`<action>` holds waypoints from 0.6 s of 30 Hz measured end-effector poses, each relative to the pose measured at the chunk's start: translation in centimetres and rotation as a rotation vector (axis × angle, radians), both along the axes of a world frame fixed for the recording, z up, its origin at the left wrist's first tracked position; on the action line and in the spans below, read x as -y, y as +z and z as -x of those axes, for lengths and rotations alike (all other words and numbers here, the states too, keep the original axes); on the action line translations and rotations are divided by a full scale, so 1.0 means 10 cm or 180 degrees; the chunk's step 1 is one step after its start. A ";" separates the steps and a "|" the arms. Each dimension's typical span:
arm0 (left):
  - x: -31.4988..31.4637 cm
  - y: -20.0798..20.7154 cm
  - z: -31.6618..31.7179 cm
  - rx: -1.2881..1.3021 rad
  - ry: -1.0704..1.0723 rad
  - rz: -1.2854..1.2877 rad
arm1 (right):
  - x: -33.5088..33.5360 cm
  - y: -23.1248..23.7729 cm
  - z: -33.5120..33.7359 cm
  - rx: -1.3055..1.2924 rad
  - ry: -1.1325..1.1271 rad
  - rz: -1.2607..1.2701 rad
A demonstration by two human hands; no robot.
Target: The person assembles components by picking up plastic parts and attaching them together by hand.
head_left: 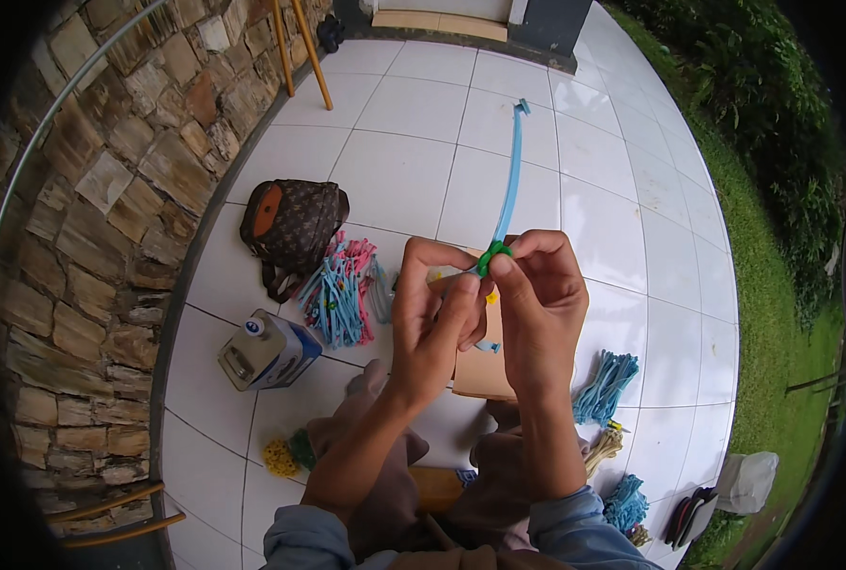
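Close together, both hands are raised above the cardboard piece, forearms angling up from the lower edge and wrists bent so that the fingertips meet. The left hand has its thumb and index finger drawn together on the blue strap, with the other fingers curled beneath. The right hand pinches the green piece between thumb and index finger, leaving scarcely any gap. That green piece sits around the strap right at the fingertips, over the far part of the cardboard, and the strap's long free length reaches well beyond it. The hands cover much of the cardboard and also the strap's near portion, so the exact way the strap passes through the green piece is hard to make out.
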State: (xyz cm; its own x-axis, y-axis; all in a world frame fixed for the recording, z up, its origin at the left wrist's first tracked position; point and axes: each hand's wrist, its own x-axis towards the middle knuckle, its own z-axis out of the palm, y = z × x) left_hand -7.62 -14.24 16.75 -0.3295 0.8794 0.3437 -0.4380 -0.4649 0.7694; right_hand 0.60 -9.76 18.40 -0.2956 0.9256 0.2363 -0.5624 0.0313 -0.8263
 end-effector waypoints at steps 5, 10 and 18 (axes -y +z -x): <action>-0.02 -0.03 0.01 0.0159 -0.0094 -0.0006 | -0.02 -0.03 0.02 -0.0089 0.0056 -0.0111; -0.08 -0.05 0.03 0.0321 0.0013 0.0350 | -0.06 -0.06 0.01 0.0144 0.0156 0.0098; -0.13 -0.12 0.02 0.0364 0.0096 0.0450 | -0.08 -0.04 0.05 0.0171 -0.0153 0.0226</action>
State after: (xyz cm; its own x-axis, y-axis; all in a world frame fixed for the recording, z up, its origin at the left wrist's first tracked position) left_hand -7.78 -12.91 15.57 -0.3862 0.9054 0.1762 -0.5140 -0.3699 0.7739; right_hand 0.07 -8.96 17.99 -0.2610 0.9529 0.1547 -0.5165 -0.0025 -0.8563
